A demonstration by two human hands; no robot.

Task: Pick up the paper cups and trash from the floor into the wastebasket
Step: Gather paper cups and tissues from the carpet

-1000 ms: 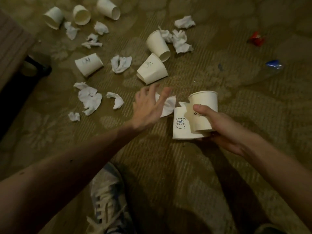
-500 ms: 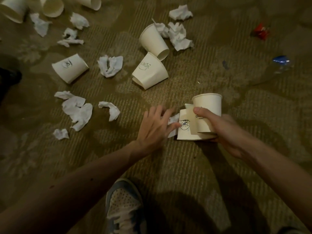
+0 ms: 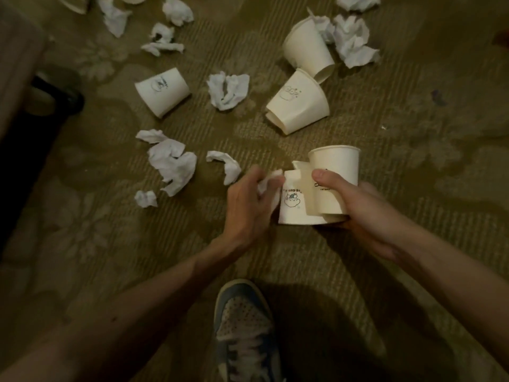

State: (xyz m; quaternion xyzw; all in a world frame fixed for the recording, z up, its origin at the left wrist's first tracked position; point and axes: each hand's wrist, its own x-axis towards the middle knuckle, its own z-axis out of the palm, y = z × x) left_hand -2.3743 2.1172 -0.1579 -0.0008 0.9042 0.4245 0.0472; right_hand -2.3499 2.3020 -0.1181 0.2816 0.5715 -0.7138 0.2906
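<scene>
My right hand [image 3: 360, 213] grips a cluster of white paper cups [image 3: 334, 172], thumb across the front one. Beside it, my left hand [image 3: 249, 205] curls its fingers around a crumpled white tissue [image 3: 268, 183] lying on the carpet next to the held cups. More paper cups lie tipped over on the floor: one at centre left [image 3: 162, 91], a nested pair [image 3: 298, 103], another behind it [image 3: 308, 48]. Crumpled tissues are scattered around: [image 3: 227, 89], [image 3: 173, 164], [image 3: 224, 165], [image 3: 354, 41]. No wastebasket shows in the head view.
The floor is a patterned olive carpet [image 3: 413, 161]. My blue and white sneaker [image 3: 243, 326] stands below the hands. A dark piece of furniture with a black foot [image 3: 59, 96] fills the left edge. More tissues [image 3: 114, 15] and cup edges lie along the top.
My left hand came down from hovering with spread fingers onto the tissue beside the held cups and has curled around it. The view shifted closer and lower.
</scene>
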